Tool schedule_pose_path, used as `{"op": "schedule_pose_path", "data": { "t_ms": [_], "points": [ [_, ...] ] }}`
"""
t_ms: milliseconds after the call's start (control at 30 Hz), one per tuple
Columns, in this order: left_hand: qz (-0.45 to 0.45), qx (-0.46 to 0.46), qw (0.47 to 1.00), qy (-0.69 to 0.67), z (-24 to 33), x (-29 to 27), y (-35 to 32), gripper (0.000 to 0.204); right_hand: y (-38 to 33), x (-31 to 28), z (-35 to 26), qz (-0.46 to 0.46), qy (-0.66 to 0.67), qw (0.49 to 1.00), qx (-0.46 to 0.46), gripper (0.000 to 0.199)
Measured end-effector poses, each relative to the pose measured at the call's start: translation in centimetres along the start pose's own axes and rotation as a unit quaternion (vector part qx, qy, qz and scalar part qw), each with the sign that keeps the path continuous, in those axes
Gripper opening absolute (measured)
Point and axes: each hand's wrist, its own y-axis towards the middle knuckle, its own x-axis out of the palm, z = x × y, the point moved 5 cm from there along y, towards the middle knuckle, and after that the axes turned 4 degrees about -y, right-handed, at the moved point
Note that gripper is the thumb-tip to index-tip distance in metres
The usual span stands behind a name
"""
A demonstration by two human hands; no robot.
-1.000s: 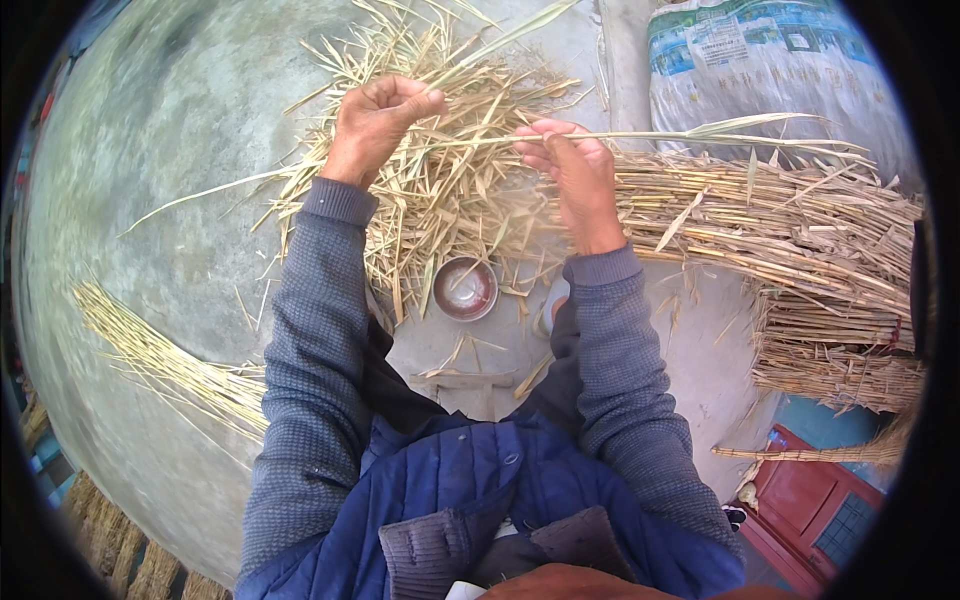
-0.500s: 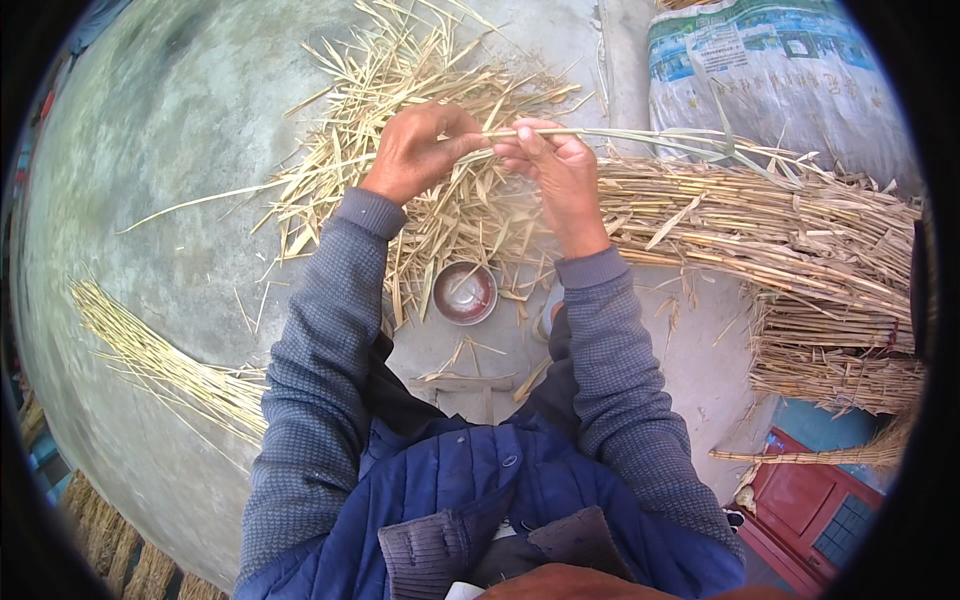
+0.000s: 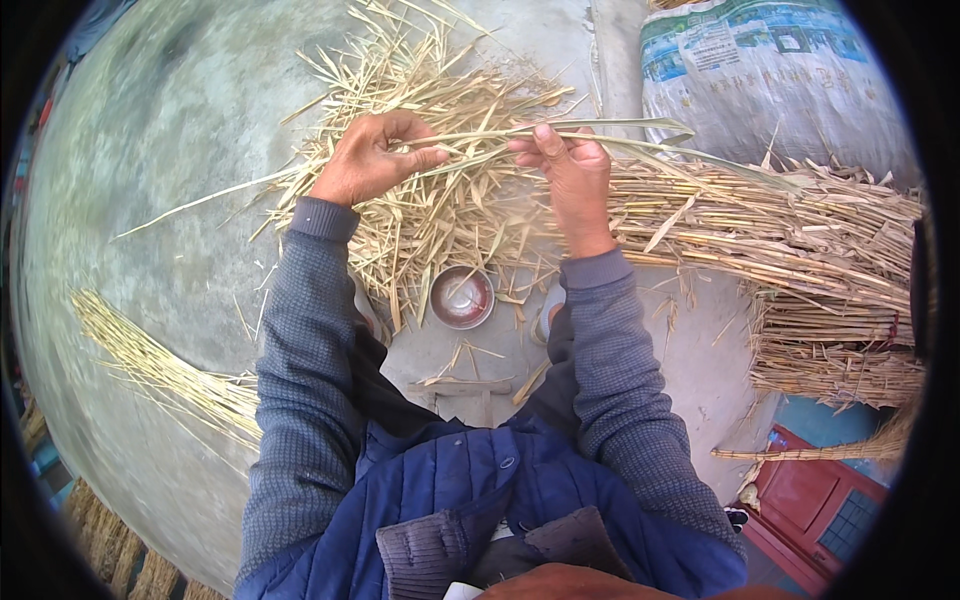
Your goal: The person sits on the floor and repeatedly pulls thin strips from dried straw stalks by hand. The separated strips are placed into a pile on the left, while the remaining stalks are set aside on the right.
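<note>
A thin pale-green reed stalk [image 3: 480, 135] with long leaves stretches sideways between my two hands, above a heap of straw-coloured leaf strips [image 3: 440, 215]. My left hand [image 3: 378, 158] is curled around its left end, thumb and forefinger to either side of it. The thumb and fingers of my right hand [image 3: 572, 180] pinch the stalk further along. Past this hand the leaves [image 3: 690, 155] trail off to the right, over a bundle of dry stalks [image 3: 740, 220]. Part of the stalk blends into the heap behind it.
On the floor between my feet stands a small metal bowl [image 3: 462, 297]. Pale stripped stalks [image 3: 165, 360] lie at the left. More stacked bundles [image 3: 835, 345] sit at the right, below a large printed white sack [image 3: 770, 90]. A red panelled piece [image 3: 800, 490] is at lower right.
My left hand has moved left and slightly down, away from my right hand, which has shifted only a little. More of the stalk now shows between them, and the leaves have swung.
</note>
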Motion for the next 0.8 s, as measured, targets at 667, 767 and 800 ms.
{"op": "schedule_pose_path", "data": {
  "t_ms": [667, 767, 800],
  "points": [
    [0.348, 0.103, 0.902, 0.233, -0.2, -4.9, -0.1, 0.024, 0.3, -1.6, 1.2, 0.004, -0.011, 0.998, 0.059, 0.022],
    [0.252, 0.162, 0.907, 0.297, 0.2, -2.1, 0.2, 0.033, 0.1, -0.3, 1.3, -0.014, -0.003, 0.998, 0.066, 0.022],
    [0.221, 0.224, 0.918, 0.242, 0.7, -0.7, 0.3, 0.029, 0.1, 0.2, 1.4, -0.018, 0.000, 0.998, 0.065, 0.022]
  ]
}}
